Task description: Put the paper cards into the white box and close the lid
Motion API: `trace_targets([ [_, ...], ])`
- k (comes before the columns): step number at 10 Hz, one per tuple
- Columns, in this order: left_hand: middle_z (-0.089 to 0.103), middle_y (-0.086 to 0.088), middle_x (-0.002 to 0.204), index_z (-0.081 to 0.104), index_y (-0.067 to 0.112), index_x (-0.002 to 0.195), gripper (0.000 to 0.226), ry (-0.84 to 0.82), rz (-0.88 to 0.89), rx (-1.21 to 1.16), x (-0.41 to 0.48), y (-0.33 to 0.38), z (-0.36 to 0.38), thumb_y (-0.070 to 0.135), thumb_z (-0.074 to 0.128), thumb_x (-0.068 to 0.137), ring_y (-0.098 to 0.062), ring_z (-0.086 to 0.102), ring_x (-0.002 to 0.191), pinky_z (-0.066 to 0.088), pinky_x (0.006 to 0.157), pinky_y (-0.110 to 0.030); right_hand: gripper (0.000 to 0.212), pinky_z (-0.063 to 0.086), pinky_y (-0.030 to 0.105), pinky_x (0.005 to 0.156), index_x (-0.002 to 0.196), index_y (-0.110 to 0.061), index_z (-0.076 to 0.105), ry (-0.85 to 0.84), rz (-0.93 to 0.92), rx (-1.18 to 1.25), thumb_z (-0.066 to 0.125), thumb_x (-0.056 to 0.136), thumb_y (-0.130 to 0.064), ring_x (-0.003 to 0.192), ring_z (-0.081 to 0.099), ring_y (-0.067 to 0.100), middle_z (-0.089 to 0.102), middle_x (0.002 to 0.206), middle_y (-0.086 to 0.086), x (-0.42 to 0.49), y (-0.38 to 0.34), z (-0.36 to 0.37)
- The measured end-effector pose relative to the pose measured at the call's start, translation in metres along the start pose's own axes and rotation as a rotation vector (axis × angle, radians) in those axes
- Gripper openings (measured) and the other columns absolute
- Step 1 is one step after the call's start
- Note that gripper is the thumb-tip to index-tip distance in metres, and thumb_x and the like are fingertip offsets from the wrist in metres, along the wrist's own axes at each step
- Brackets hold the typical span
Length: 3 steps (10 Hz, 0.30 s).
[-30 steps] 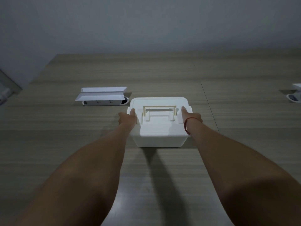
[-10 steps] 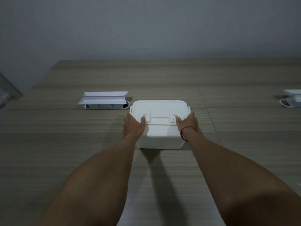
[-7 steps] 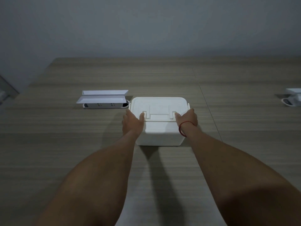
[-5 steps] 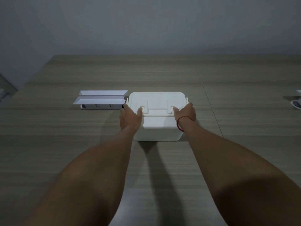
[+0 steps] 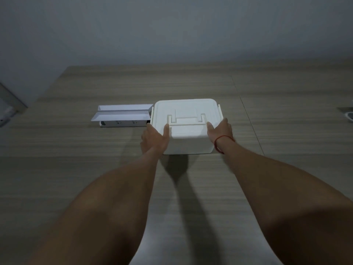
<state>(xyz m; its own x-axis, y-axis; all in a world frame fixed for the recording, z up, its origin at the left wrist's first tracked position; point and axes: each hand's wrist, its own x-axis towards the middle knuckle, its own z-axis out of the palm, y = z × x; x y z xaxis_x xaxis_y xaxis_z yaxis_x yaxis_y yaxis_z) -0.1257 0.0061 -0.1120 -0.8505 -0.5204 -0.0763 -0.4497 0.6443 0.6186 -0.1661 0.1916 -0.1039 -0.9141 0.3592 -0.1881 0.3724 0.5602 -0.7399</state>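
The white box (image 5: 188, 143) stands on the wooden table in the middle of the head view, its lid (image 5: 186, 109) down and the handle folded flat on top. My left hand (image 5: 154, 139) clasps the box's left side with the thumb lying on the lid. My right hand (image 5: 219, 131), with a red string around the wrist, clasps the right side in the same way. No paper cards show anywhere; the box's inside is hidden by the lid.
A white power strip (image 5: 122, 123) with two raised white flaps lies just left of the box, almost touching it. A small white object (image 5: 350, 116) sits at the table's right edge. A seam (image 5: 246, 111) runs across the table to the right of the box.
The handle stood upright three seconds ago and now lies flat. My thumbs moved onto the lid, and the box has slid left, close to the power strip.
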Motion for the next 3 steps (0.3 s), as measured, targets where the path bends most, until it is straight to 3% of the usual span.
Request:
trace_targets([
  [2,0.052,-0.017,0.133,0.045,0.008,0.129,0.062,-0.034,0.106,0.055,-0.064,-0.043,0.005,0.055,0.045,0.089,-0.035,0.047,0.126,0.04,0.1,-0.044,0.059,0.038,0.041,0.106,0.141,-0.006,0.037,-0.021,-0.094,-0.025,0.048,0.093,-0.039,0.132,0.044,0.034,0.045,0.144,0.018,-0.071,0.048,0.003],
  [3,0.05,-0.018,0.136,0.044,0.006,0.132,0.054,-0.148,0.143,0.111,-0.078,-0.067,0.019,0.043,0.046,0.093,-0.034,0.045,0.129,0.039,0.104,-0.043,0.056,0.03,0.039,0.112,0.144,-0.01,0.034,-0.173,-0.152,-0.177,0.045,0.096,-0.035,0.141,0.033,0.03,0.033,0.153,0.015,-0.098,0.077,0.017],
])
